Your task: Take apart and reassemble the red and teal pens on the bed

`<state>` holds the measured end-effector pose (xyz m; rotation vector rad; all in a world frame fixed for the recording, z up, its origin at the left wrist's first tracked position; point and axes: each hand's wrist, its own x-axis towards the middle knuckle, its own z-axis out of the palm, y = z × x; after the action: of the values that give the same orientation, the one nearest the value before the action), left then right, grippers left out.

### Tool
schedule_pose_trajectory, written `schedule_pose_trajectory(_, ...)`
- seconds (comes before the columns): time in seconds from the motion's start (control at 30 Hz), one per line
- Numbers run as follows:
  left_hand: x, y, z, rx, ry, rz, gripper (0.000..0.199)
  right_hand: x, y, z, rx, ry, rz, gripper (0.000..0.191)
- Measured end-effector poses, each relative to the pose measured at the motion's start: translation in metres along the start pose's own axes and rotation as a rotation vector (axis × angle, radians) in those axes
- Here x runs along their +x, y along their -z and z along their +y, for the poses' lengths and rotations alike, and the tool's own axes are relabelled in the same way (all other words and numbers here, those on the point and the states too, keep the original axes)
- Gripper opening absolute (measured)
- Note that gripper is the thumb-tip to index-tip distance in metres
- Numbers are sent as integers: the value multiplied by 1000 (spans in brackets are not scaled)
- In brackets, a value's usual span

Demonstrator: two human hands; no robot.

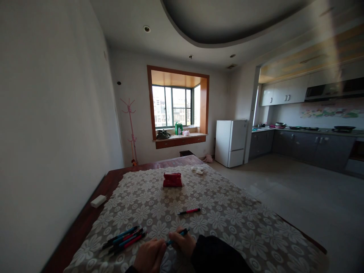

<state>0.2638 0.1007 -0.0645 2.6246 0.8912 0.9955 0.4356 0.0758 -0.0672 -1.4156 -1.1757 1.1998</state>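
A blue pen point(184, 231) with dark ends is gripped in my right hand point(183, 242), its fingers closed around the barrel. My left hand point(150, 254) is closed too, with its fingertips at the lower left end of the same pen; the tip there is hidden. Left of my hands lies a loose pile of several blue and red pens point(125, 239). Beyond the right hand, a single red pen point(189, 211) with black ends rests on the floral tablecloth point(218, 220). Farther back stands a red pouch point(172, 180).
A white charger point(98, 201) sits on the bare wooden table edge at left, beside the wall. Crumpled white plastic point(198, 171) lies at the tablecloth's far end. Past the table are a pink coat stand point(131, 129), a white fridge point(231, 142) and kitchen cabinets point(298, 144).
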Motion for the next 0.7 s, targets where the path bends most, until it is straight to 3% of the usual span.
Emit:
schedule_pose_trajectory(0.13, 4, 5, 4, -4, 29, 9, 28, 5, 2, 4, -7, 5, 48, 38)
schedule_pose_trajectory(0.3, 2, 1, 3, -6, 7, 12, 28, 3, 1, 3, -52, -35, 37, 33)
schedule_pose_trajectory(0.5, 1, -2, -5, 13, -5, -59, 31, 0, -1, -2, -81, -46, 65, 35)
schedule_pose_trajectory(0.7, 5, 8, -1, -10, -85, -143, 32, -3, -1, 2, -162, 11, 62, 37)
